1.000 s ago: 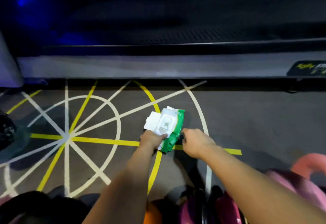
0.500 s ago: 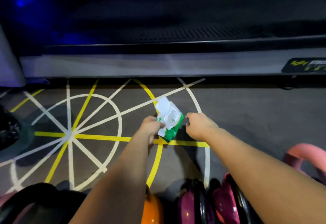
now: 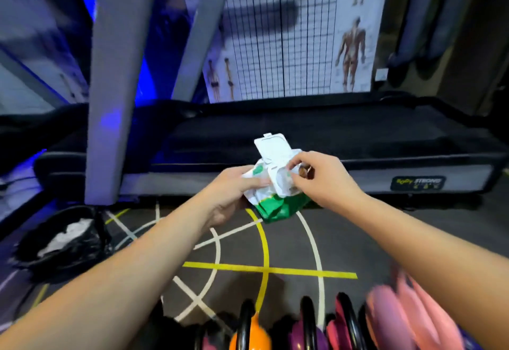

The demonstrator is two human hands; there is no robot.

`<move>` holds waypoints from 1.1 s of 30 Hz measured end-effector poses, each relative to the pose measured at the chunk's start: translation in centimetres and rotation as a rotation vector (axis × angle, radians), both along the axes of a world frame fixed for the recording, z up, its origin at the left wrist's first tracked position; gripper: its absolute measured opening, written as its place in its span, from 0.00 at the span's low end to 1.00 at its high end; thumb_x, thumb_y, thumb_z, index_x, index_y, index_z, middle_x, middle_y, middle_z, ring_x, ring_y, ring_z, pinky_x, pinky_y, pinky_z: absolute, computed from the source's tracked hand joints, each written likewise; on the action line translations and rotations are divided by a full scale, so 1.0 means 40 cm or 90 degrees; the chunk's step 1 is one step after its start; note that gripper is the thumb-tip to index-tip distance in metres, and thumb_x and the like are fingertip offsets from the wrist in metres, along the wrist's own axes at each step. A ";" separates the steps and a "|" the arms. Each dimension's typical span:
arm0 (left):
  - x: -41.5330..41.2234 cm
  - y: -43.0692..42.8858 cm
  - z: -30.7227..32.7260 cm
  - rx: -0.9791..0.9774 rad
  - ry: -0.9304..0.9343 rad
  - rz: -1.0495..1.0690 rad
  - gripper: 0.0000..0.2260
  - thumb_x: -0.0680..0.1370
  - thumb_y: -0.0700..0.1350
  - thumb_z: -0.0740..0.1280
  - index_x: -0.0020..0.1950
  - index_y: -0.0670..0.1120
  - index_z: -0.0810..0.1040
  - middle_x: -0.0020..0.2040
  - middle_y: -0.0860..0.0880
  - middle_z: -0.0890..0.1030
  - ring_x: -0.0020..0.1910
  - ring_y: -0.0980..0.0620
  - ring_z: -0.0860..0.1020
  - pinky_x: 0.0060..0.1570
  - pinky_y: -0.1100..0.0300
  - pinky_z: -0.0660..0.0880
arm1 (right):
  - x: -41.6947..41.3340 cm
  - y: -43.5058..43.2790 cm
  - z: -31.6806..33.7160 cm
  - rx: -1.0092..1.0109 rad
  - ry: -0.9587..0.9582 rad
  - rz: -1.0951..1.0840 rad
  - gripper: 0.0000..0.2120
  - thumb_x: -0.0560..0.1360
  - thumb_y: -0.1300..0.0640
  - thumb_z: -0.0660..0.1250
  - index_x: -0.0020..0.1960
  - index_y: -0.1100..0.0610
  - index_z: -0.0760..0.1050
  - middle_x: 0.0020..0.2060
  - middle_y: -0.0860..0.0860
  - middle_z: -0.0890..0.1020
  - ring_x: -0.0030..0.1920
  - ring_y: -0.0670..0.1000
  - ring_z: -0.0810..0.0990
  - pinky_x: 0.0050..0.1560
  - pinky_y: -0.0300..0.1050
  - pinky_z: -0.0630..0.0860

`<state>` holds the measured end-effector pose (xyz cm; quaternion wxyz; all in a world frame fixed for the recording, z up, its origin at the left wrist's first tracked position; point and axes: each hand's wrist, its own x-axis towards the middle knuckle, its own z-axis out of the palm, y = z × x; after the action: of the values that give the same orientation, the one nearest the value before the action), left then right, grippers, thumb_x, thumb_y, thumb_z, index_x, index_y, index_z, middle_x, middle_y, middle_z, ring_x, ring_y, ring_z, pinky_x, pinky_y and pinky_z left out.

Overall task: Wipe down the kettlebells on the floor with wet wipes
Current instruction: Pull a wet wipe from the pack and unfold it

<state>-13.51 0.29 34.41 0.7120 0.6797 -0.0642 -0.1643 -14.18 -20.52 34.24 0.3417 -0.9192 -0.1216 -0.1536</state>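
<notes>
Left hand (image 3: pixel 230 197) holds open-lidded wipes pack (image 3: pixel 276 206); right hand (image 3: pixel 322 176) pinches its opening.

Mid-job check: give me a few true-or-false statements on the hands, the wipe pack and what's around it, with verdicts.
1. The left hand holds the green-and-white wet wipe pack off the floor. True.
2. The pack's white flip lid is closed. False: it stands open.
3. The right hand wipes the orange kettlebell. False: its fingers pinch at the pack's opening, and the kettlebell sits untouched below.
4. A black bin bag holding white crumpled material lies on the floor to the left. True.
</notes>
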 end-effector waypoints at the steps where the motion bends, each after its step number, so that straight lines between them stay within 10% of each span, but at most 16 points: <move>1: -0.058 -0.006 0.030 -0.049 -0.004 0.026 0.15 0.76 0.37 0.72 0.63 0.39 0.81 0.59 0.38 0.83 0.57 0.41 0.82 0.62 0.47 0.76 | -0.050 0.001 0.043 0.020 -0.015 -0.006 0.04 0.71 0.55 0.70 0.41 0.46 0.78 0.33 0.46 0.78 0.35 0.45 0.77 0.40 0.46 0.75; 4: -0.217 -0.042 0.092 -0.195 0.027 0.102 0.14 0.78 0.39 0.69 0.63 0.39 0.81 0.58 0.38 0.84 0.55 0.41 0.83 0.55 0.48 0.81 | -0.189 0.005 0.130 0.039 -0.013 -0.060 0.08 0.70 0.56 0.73 0.34 0.46 0.79 0.34 0.46 0.79 0.37 0.43 0.76 0.38 0.36 0.72; 10: -0.379 -0.098 0.099 -0.313 0.041 0.167 0.15 0.81 0.47 0.67 0.67 0.44 0.80 0.59 0.41 0.84 0.59 0.41 0.83 0.64 0.40 0.76 | -0.335 0.016 0.153 0.022 0.042 -0.092 0.08 0.77 0.49 0.70 0.44 0.48 0.87 0.35 0.49 0.78 0.42 0.50 0.78 0.46 0.48 0.76; 15: -0.411 -0.090 0.108 -0.291 0.015 0.145 0.15 0.82 0.48 0.65 0.67 0.44 0.79 0.60 0.41 0.84 0.60 0.42 0.82 0.66 0.40 0.74 | -0.368 0.018 0.150 0.237 0.039 -0.032 0.04 0.76 0.57 0.73 0.48 0.50 0.86 0.33 0.33 0.79 0.41 0.39 0.78 0.46 0.39 0.74; 22: -0.426 -0.074 0.123 -0.275 -0.034 0.145 0.15 0.82 0.48 0.66 0.67 0.44 0.79 0.61 0.42 0.83 0.62 0.42 0.81 0.67 0.39 0.73 | -0.378 0.058 0.127 0.568 0.083 -0.029 0.04 0.73 0.64 0.75 0.46 0.57 0.85 0.45 0.52 0.79 0.47 0.45 0.81 0.46 0.35 0.76; 33: -0.422 -0.078 0.105 -0.336 0.035 0.196 0.14 0.82 0.48 0.67 0.66 0.45 0.80 0.58 0.42 0.84 0.59 0.42 0.83 0.63 0.42 0.76 | -0.362 0.104 0.107 0.290 -0.056 -0.095 0.15 0.78 0.56 0.68 0.34 0.42 0.77 0.45 0.52 0.77 0.49 0.53 0.76 0.50 0.46 0.73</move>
<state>-30.41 -2.82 38.60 0.8820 0.4681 0.0186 -0.0504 -28.66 -16.36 38.52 0.5220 -0.8174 -0.0301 -0.2416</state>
